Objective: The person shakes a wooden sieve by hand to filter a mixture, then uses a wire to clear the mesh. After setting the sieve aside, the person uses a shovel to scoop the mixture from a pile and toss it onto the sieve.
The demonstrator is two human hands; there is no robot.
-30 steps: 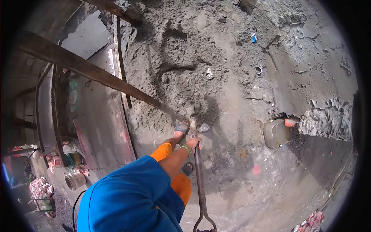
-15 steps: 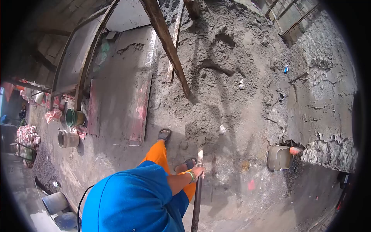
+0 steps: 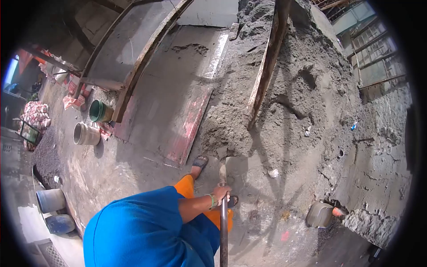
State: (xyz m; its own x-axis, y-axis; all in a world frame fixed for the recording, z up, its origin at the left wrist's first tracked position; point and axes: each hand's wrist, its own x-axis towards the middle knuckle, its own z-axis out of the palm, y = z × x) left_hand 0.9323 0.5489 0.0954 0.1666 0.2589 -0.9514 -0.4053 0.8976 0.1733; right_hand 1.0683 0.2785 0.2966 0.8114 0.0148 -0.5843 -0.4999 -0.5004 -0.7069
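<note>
My left hand (image 3: pixel 221 192), with a green band at the wrist, is wrapped around the long shaft of a shovel (image 3: pixel 223 227). The shaft runs down out of the bottom of the view. At its far end, a pale socket meets the lower edge of a heap of wet grey mortar mix (image 3: pixel 284 102); the blade is mostly hidden there. My right hand is out of sight. Sandalled feet stand on either side of the shaft, close to a flat mortar-smeared board (image 3: pixel 191 129) with red paint along its edge.
A wooden post (image 3: pixel 269 66) stands in the heap. An upright framed screen (image 3: pixel 124 49) leans at upper left, near a green bucket (image 3: pixel 100 111) and a white bucket (image 3: pixel 86 134). At right sits a cut plastic container (image 3: pixel 319 215) beside a rough wall.
My view has turned, so the heap and board appear further right. The shovel's far end has shifted left along the heap's lower edge, nearer the board. My left hand keeps its grip.
</note>
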